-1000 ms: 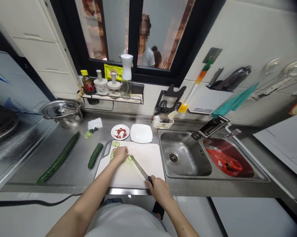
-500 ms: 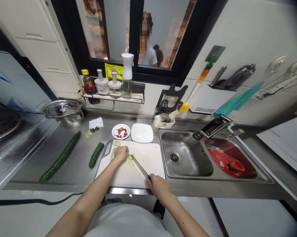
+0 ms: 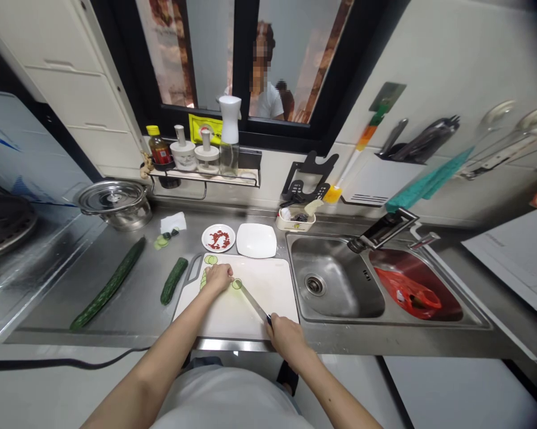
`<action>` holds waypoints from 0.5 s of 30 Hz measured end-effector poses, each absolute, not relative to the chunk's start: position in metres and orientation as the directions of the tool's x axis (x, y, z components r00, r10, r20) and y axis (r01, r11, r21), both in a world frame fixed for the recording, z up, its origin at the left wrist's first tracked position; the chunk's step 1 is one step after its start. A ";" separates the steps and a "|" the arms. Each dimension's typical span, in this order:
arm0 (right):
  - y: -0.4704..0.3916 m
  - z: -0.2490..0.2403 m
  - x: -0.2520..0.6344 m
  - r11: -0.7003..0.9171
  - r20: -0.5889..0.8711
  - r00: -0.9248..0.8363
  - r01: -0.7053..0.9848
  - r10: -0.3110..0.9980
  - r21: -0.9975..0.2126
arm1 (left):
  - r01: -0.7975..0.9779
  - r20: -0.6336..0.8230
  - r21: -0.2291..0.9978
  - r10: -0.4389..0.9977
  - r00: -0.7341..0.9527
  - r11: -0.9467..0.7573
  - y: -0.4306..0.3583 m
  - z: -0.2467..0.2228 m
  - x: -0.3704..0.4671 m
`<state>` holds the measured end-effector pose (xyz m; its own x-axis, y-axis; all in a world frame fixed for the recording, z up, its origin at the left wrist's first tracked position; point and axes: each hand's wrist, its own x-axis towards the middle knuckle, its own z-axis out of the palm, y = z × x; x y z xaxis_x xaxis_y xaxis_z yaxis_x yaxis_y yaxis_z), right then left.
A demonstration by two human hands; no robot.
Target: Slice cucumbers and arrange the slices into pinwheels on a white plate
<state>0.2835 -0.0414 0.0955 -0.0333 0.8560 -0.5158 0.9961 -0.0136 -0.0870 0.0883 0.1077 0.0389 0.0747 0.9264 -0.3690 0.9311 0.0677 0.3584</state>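
Observation:
My right hand [image 3: 285, 333] is closed round the handle of a knife [image 3: 253, 302], whose blade points up and left over the white cutting board [image 3: 250, 325]. A round cucumber slice [image 3: 236, 284] lies at the blade's tip. My left hand [image 3: 219, 277] rests on the left part of the board with its fingers bent together; what they hold, if anything, is hidden. Beside and above it are several pale green slices [image 3: 210, 260]. Left of the board lie a short cucumber piece [image 3: 174, 281] and a long whole cucumber [image 3: 109, 285].
Behind the board stand a plate with red pieces [image 3: 219, 238] and a white square plate [image 3: 256, 240]. The sink [image 3: 340, 286] is to the right, a lidded steel pot [image 3: 115, 202] at the back left. Cucumber scraps [image 3: 163, 241] lie near a white tissue [image 3: 173, 222].

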 end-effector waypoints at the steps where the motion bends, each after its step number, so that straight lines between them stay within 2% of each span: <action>1: -0.042 0.094 0.284 -0.013 -0.507 -0.034 0.996 0.861 -0.089 | 0.931 -0.369 0.358 0.926 0.075 0.067 0.108 0.039 0.088; 7: -0.043 0.086 0.285 0.000 -0.471 -0.046 0.995 0.881 -0.098 | 0.932 -0.370 0.356 0.926 0.078 0.064 0.106 0.040 0.088; 15: -0.039 0.094 0.286 0.004 -0.517 -0.046 0.997 0.855 -0.083 | 0.930 -0.372 0.362 0.925 0.080 0.066 0.106 0.042 0.088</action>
